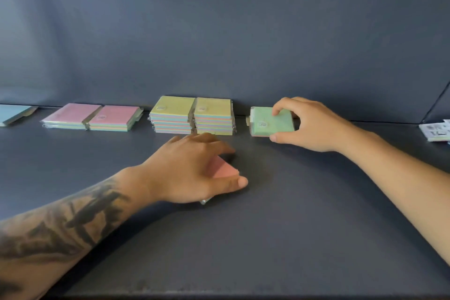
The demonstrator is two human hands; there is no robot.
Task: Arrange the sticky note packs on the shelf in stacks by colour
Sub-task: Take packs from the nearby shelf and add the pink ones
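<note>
Most of the sorting looks done, I'd say. Along the back of the shelf [267, 202] two pink stacks [92, 118] sit side by side, low, and just right of them two taller yellow stacks [192, 115] stand touching each other. At the far left edge a blue pack [12, 113] lies partly out of view, so I can't tell how many are there.

My right hand [306, 125] is clamped on a green pack [271, 121], thumb at the front edge and fingers over the back, right of the yellow stacks with a small gap between. It seems to be the first of the green pile, at or just above the shelf; I can't tell which.

My left hand [194, 170] is curled over a pink pack [224, 169] in the middle of the shelf, well in front of the stacks. That one belongs on the pink stacks to the left.

At the far right edge some packs [435, 131] lie printed side up, apparently unsorted. So what's left, as I judge it: settle the green, carry the pink over, then deal with those.
</note>
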